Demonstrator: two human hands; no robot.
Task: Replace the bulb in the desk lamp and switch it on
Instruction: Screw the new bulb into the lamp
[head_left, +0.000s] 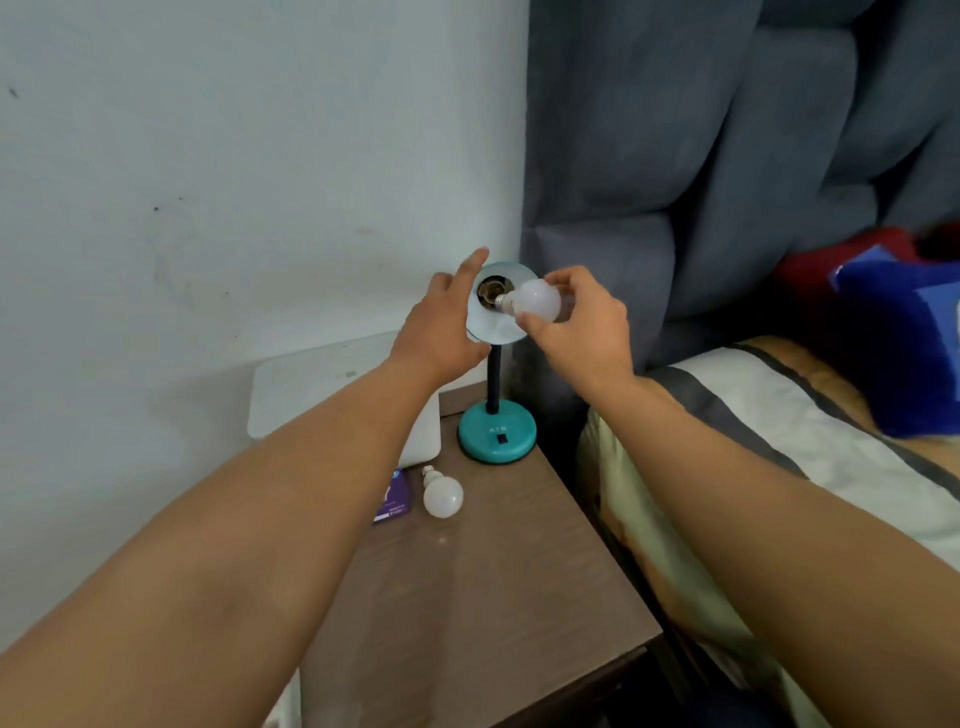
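Right hand (582, 325), centre of frame: fingertips closed around a white bulb (537, 300), its metal screw base pointing left, just at the mouth of the socket (491, 292); whether it touches cannot be told. Left hand (447, 322), just left of it: open, fingers spread along the left rim of the teal lamp shade (498, 332). Shade interior: socket only, no bulb seated. Below, a dark neck runs down to the round teal lamp base (497, 432), bearing small lettering too blurred to read and a black switch (502, 439). Wooden surface (493, 571), lower centre: second white bulb (442, 494) lying loose, beside a purple packet (393, 498), print illegible. White slab (332, 384) behind. Bed (779, 441) at right.
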